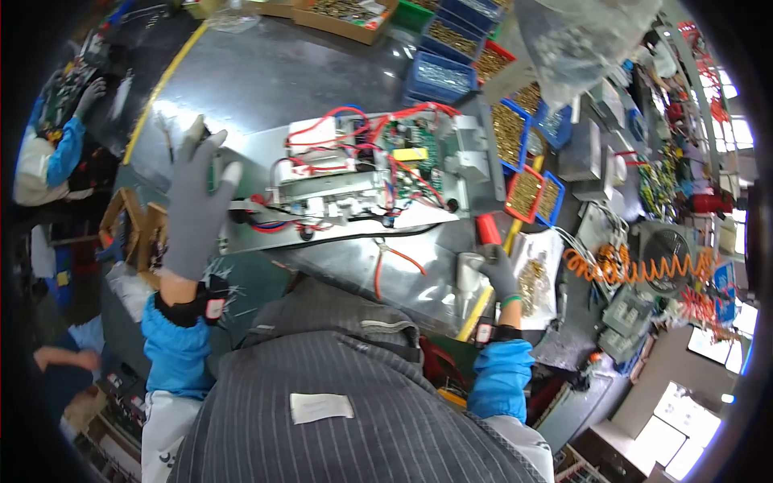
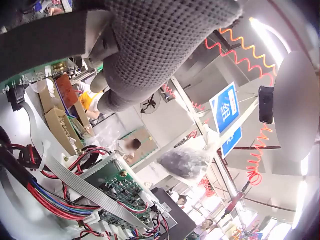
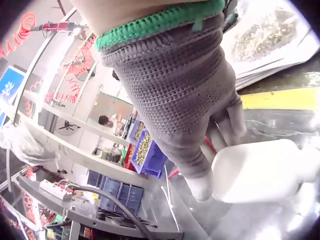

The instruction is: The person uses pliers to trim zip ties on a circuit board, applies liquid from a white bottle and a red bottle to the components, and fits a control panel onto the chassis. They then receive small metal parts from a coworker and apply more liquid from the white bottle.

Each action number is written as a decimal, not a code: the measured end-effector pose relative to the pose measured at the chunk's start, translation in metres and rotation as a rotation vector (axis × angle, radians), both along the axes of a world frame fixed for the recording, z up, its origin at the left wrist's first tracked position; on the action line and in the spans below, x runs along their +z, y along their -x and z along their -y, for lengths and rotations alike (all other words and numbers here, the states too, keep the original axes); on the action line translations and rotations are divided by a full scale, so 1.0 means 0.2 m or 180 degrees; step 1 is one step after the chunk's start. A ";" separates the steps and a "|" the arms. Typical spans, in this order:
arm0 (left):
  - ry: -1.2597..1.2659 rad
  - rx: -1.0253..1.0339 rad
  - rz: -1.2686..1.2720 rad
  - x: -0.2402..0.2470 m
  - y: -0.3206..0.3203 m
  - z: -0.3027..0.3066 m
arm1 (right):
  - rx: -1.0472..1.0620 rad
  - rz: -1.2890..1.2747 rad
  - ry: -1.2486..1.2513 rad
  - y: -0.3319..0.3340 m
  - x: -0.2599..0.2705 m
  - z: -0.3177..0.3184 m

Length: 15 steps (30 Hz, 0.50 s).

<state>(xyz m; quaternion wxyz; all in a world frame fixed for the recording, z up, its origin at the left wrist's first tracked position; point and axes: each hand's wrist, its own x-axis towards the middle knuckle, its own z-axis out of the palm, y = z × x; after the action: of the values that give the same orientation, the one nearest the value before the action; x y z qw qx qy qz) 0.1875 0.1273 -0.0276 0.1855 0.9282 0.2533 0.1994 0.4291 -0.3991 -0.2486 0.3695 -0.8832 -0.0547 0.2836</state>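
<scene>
My left hand (image 1: 193,209), in a grey glove, holds a small green circuit board (image 2: 35,77) between thumb and fingers at the left end of an open metal chassis. A flat grey ribbon cable (image 2: 80,187) hangs down from it across the chassis. The chassis (image 1: 266,233) carries boards, red wiring and a white-edged module. My gloved right hand (image 1: 501,274) is at the right of the bench, its fingers curled about a red cylindrical object (image 1: 487,229) whose kind is unclear. A white bottle (image 3: 257,170) is right beside those fingers and partly hides them.
Red-handled pliers (image 1: 379,270) lie in front of the chassis. Blue and red bins (image 1: 507,137) of brass parts line the right and back. A white sheet (image 1: 535,274) with small brass parts lies right of my right hand. A cardboard box (image 1: 342,20) stands at the back.
</scene>
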 end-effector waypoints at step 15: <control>0.0064 0.0008 0.0103 -0.02 0.00 -0.01 | 0.0130 0.1488 0.1021 -0.16 -0.05 -0.20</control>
<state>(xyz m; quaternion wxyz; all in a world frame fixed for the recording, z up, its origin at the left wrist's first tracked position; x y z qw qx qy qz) 0.1878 0.1284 -0.0308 0.1987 0.9227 0.2534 0.2121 0.4602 -0.3589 -0.2594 0.1965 -0.9706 -0.1106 0.0846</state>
